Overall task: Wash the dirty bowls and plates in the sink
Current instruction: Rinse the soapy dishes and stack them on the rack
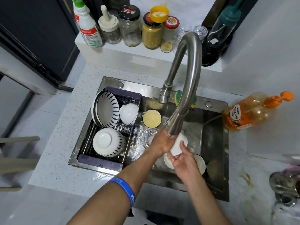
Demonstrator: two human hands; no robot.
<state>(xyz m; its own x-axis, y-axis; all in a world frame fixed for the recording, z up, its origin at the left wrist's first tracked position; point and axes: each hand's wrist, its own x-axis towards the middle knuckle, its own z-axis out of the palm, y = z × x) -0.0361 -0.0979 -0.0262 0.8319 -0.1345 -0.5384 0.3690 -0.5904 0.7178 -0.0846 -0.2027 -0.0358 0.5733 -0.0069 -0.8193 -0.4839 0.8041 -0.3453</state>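
A small white bowl point(179, 144) is held under the faucet head point(174, 127) over the steel sink point(215, 137). My left hand point(159, 142) grips its left side, partly hidden behind the spout. My right hand point(184, 159) holds it from below, thumb over the rim. Beneath my hands lie two white dishes point(200, 162) on the sink floor. A round yellow sponge point(152, 118) sits at the back of the sink. In the drying rack point(100, 160) stand a blue-striped plate point(106, 108), a white bowl point(129, 113) and an upturned striped bowl point(108, 142).
An orange dish-soap pump bottle point(250, 111) stands on the counter right of the sink. A green-yellow sponge point(180, 98) lies behind the tap. Jars and a spray bottle point(87, 25) crowd the back ledge. A metal pot point(284, 184) sits at the right edge.
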